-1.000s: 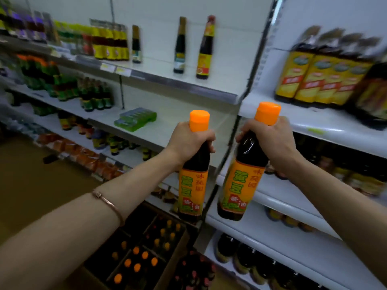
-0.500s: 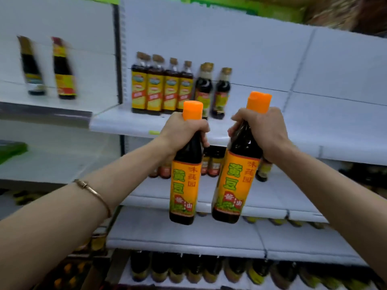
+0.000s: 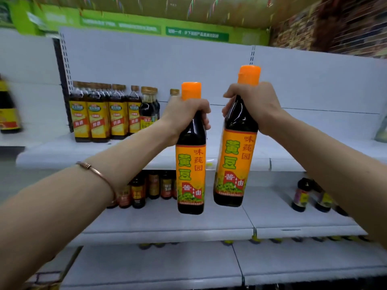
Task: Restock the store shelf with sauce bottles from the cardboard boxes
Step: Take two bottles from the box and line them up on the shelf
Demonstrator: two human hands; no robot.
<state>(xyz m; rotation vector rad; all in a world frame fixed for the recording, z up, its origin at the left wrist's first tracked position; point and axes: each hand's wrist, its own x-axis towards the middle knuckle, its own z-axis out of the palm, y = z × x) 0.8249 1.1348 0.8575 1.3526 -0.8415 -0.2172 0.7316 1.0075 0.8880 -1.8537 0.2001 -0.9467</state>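
Left hand (image 3: 184, 114) and right hand (image 3: 254, 105) each grip a 味莼园 黄豆酱油 bottle's neck: left bottle (image 3: 191, 164), right bottle (image 3: 235, 155), held upright before the top shelf (image 3: 62, 155), bare toward 3 o'clock.

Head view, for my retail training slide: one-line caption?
Left hand and right hand each grip an orange-capped sauce bottle before the white shelf.

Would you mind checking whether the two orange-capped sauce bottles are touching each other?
Apart: the head view shows white shelf between the left bottle and the right bottle along their whole length.
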